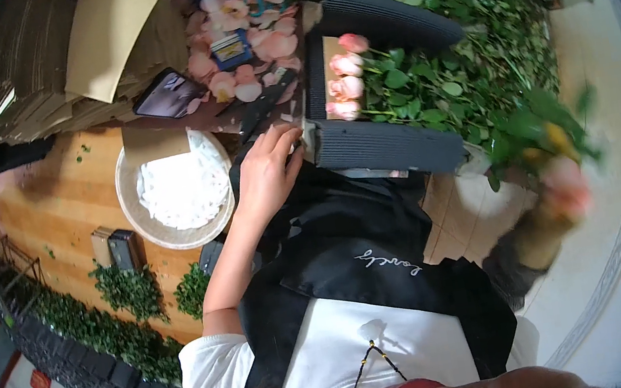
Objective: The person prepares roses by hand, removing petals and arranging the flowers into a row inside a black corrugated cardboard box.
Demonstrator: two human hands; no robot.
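My left hand (270, 164) rests at the table's near edge, beside the end of a dark ribbed trough (392, 146). Its fingers are loosely bent, with nothing visible in them. A long black object (265, 106) lies just beyond the fingertips. Several pink roses (347, 88) lie in the trough, heads lined up against a cardboard piece and leafy stems pointing right. Out to the right, my right hand (565, 192) is smeared by motion. Leafy green stems (556, 117) blur along with it, apparently in its grip. Yellow shows around its fingertips.
Loose pink petals (276, 42), a blue-and-white box (230, 49) and a phone (169, 95) lie on the table. Stacked cardboard (27, 68) stands far left. A round basket (183, 241) holds white pieces. Piled greenery (474, 1) fills the far right.
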